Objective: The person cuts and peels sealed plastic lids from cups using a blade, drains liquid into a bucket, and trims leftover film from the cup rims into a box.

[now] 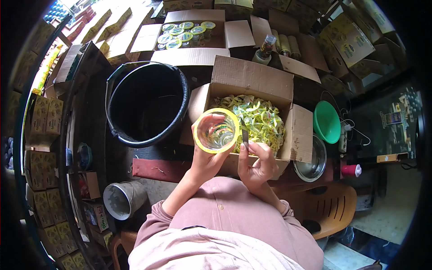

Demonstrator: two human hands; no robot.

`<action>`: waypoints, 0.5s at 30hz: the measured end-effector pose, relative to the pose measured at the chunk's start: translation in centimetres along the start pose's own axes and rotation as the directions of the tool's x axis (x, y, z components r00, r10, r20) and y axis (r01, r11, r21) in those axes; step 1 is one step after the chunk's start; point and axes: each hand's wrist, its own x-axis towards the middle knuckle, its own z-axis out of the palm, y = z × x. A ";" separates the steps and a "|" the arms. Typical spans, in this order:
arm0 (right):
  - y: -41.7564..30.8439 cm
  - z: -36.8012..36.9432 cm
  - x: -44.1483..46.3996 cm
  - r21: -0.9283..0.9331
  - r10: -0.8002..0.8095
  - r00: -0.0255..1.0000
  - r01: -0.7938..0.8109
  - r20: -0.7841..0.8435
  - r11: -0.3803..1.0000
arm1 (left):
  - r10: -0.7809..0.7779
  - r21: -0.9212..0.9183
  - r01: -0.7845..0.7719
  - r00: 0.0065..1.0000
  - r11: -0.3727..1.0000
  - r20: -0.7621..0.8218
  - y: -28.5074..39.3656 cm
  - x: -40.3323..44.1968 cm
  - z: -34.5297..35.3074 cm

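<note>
In my left hand [206,159] is a clear plastic cup [217,131] with a yellow rim, its open mouth turned up towards me. The fingers wrap round its side. My right hand [257,167], just to the right of the cup, pinches a small knife [245,135]. Its narrow dark blade points away from me, close to the cup's rim; I cannot tell whether they touch. Behind both hands stands an open cardboard box [252,74], with a heap of yellow-green printed scraps [263,121] inside.
A large black bucket [183,101] stands left of the box. At the right are a green bowl [326,121] and a clear bowl [320,164]. Farther back, a carton [193,56] holds several lidded cups [180,33], beside a bottle [265,48]. A grey bucket [128,198] sits lower left.
</note>
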 end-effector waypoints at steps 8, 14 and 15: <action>0.3 0.0 0.4 -0.129 -0.107 0.994 0.110 0.036 0.986 | 0.049 0.170 -0.058 0.997 0.984 0.058 -0.5 -0.1 -0.1; 0.7 0.2 1.7 -0.101 -0.075 0.997 0.078 0.033 0.992 | 0.055 0.296 -0.093 0.989 0.951 0.135 -0.4 0.1 -0.5; 0.6 0.2 1.8 -0.101 -0.075 0.997 0.078 0.035 0.992 | 0.040 0.255 -0.073 0.990 0.964 0.134 -0.4 0.0 -0.4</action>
